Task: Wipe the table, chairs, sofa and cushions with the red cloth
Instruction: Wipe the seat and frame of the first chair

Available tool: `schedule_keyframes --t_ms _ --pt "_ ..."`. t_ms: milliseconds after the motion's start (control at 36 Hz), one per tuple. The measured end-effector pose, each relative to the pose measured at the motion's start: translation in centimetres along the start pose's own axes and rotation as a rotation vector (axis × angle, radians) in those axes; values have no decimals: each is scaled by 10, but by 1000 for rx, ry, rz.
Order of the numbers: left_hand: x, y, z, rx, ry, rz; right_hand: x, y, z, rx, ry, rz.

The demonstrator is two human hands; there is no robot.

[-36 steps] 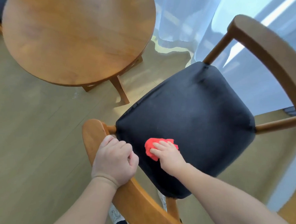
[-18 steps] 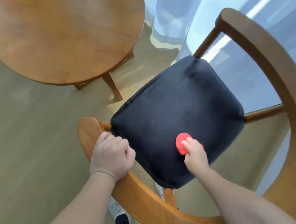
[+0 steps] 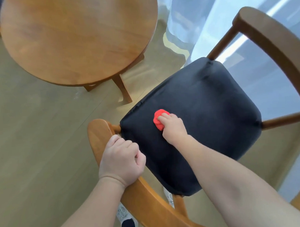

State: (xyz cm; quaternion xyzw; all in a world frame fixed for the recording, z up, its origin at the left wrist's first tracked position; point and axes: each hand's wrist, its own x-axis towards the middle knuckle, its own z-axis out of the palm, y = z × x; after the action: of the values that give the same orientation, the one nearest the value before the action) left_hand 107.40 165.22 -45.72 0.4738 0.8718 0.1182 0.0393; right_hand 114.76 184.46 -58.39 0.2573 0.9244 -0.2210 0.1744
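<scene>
- Black seat (image 3: 206, 101) pressed with red cloth (image 3: 158, 116), bunched under right hand (image 3: 174, 129), fingers (image 3: 163, 120) apparently curled on it.
- Wooden chair rail (image 3: 96, 132) gripped by left hand (image 3: 121, 161), fingers wrapped around.

Seen from the head camera: the right grip (image 3: 173, 127) holds the bunched red cloth (image 3: 158, 119) and presses it onto the dark seat cushion (image 3: 212, 106) of the wooden chair (image 3: 150, 192). The left grip (image 3: 121, 160) curls round the chair's curved back rail. The round wooden counter (image 3: 79, 38) stands on the pale floor (image 3: 33, 138), apart from the chair. A sheer curtain (image 3: 192, 14) hangs beyond the seat. A shoe (image 3: 123, 214) shows below the rail.
</scene>
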Motion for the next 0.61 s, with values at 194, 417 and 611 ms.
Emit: schedule_keyframes --t_ms 194,417,611 --pt "3 1 -2 -8 -29 5 -81 -4 21 171 -395 -88" --pt "1 3 -2 -32 -21 2 -117 15 -18 730 -285 259" --pt "3 6 -11 -17 -109 13 -143 21 -34 618 -80 326"
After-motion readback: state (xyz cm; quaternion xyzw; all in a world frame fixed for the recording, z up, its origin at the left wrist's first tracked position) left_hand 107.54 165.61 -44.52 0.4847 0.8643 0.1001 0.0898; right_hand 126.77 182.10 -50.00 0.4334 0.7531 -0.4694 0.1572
